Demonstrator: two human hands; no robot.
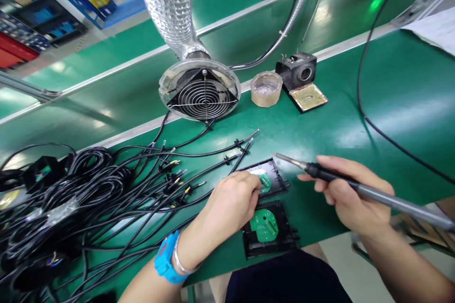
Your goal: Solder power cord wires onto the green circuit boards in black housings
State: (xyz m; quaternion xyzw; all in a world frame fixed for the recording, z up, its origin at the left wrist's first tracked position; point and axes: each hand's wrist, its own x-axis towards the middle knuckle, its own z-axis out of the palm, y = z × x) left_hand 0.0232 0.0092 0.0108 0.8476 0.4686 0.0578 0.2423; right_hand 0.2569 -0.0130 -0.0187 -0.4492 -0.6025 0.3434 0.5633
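Observation:
My right hand (355, 194) is closed round the dark handle of a soldering iron (330, 175), whose bare metal tip points left above the bench. My left hand (236, 196), fingers curled down, is at the left side of the farther black plastic housing (279, 182). Its fingertips are hidden, and so is whatever they may pinch. A green circuit board (265, 183) lies in that housing, partly covered by the hand. Nearer to me, a second black housing (284, 241) holds another green circuit board (263, 227). The iron's tip is apart from both boards.
Black cables (106, 170) with bared coloured wire ends spread over the left of the green bench. A fume extractor hood (199, 90) hangs at the back. Beside it stand a round tan pot (266, 90) and an iron stand (300, 73). The iron's black cord (362, 104) loops at right.

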